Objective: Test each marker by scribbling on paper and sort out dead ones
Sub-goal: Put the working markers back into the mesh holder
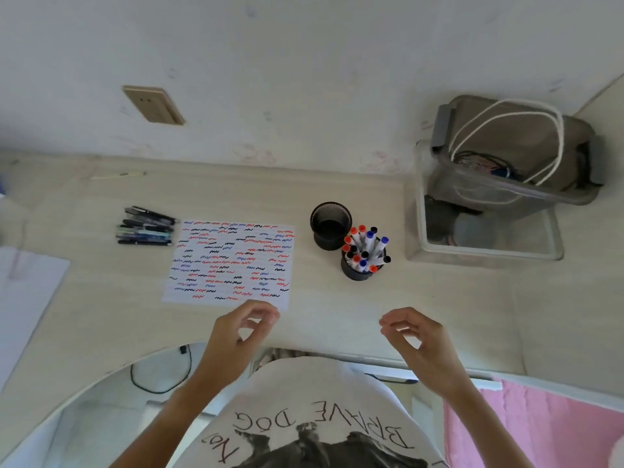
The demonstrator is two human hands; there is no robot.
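Both my hands hover empty over the near table edge, fingers loosely curled, grip released on each. Left hand (248, 327) sits at the paper's near edge; right hand (410, 336) is off to the 3 o'clock side of it, well apart.

The markers (366, 248) stand bunched in a black mesh cup (356, 273), at about 11 o'clock from my right hand and 1 o'clock from my left. Right hand is nearer, so I judge it makes the next pick. Their long axes run near upright, fanning outward, caps up, so a pinch from above on one cap looks right.

Markers: slim white plastic barrels, smooth caps in red, blue and black. A second mesh cup (331, 224), round and with no markers in it, stands touching the full one at its 11 o'clock; likely for sorted ones.

Paper (233, 261): flat white sheet, covered in short red, blue and black squiggles. A pile of dark pens (147, 228) lies flat at the paper's 10 o'clock, axes running 9-to-3. Table (337, 312) is pale wood grain, matte.
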